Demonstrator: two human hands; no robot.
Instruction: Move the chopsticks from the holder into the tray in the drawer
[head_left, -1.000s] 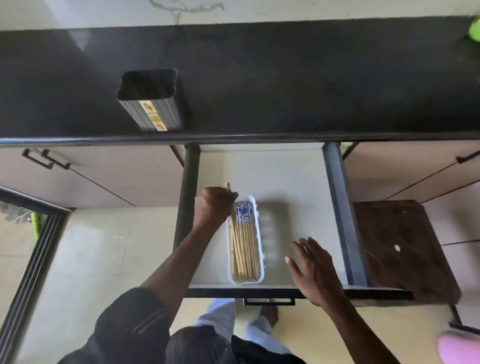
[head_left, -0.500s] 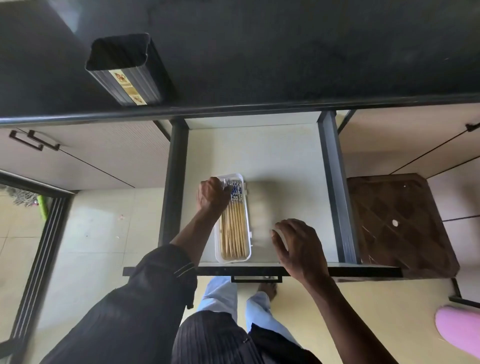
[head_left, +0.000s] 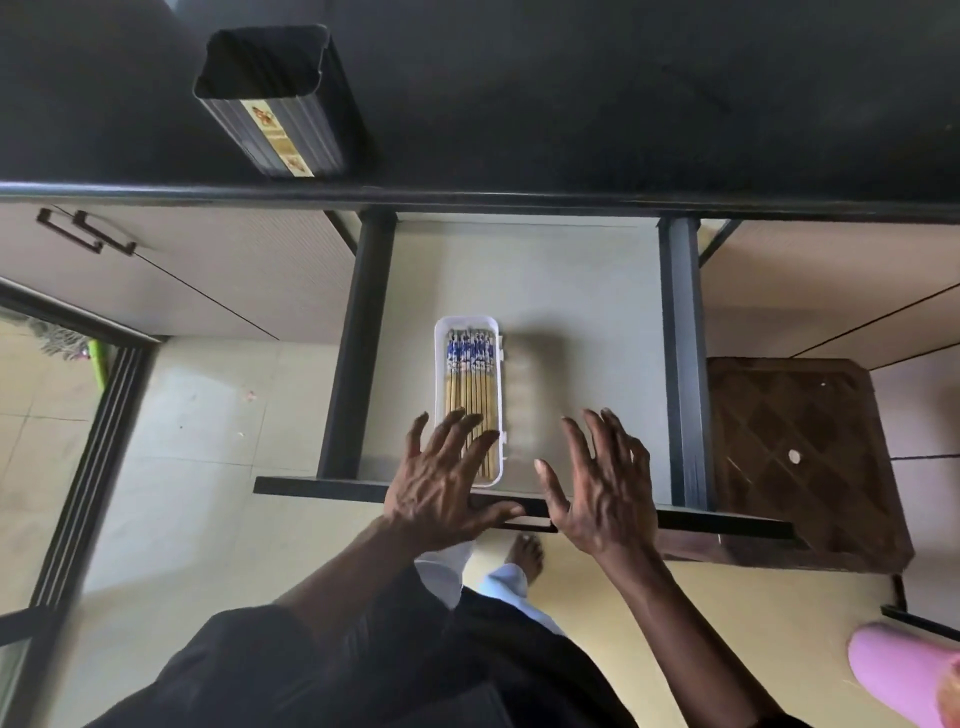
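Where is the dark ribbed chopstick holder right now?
The dark ribbed chopstick holder stands on the black countertop, upper left in the head view, behind and left of the open drawer.

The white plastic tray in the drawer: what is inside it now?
The white plastic tray holds a bundle of bamboo chopsticks with blue-patterned tops, lying lengthwise. The open left hand covers their near ends, so that part cannot be seen.

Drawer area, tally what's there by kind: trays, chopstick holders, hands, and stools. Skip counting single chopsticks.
White tray, holding the chopsticks: 1
Black holder on the counter: 1
Open hands, left hand and right hand: 2
Brown stool: 1
Total: 5
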